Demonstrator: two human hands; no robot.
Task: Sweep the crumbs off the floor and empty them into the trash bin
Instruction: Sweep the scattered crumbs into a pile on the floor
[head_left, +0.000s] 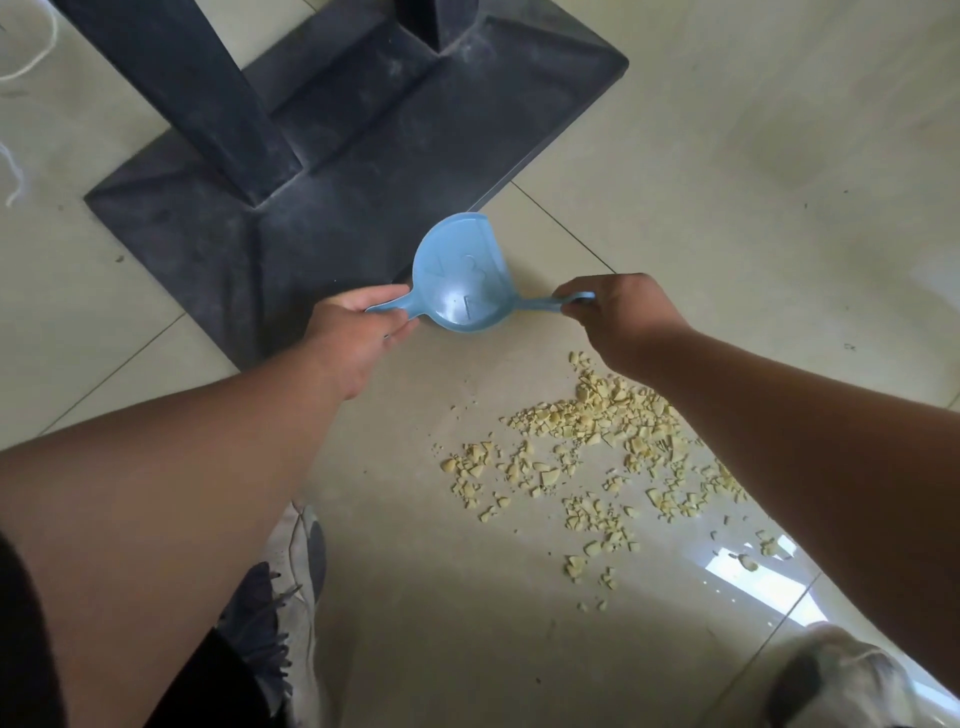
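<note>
A small light-blue dustpan (462, 275) is held just above the tiled floor, its underside facing me. My left hand (358, 332) grips its handle on the left. My right hand (618, 317) pinches a second light-blue handle (550, 304) that sticks out from behind the pan on the right; the rest of that tool is hidden. Pale yellow crumbs (597, 457) lie scattered on the floor below and to the right of both hands, partly under my right forearm.
A dark square table base (363, 156) with two posts stands right behind the dustpan. My shoes (291, 582) (852, 680) are at the bottom left and bottom right. A white string (21, 73) lies at the far left.
</note>
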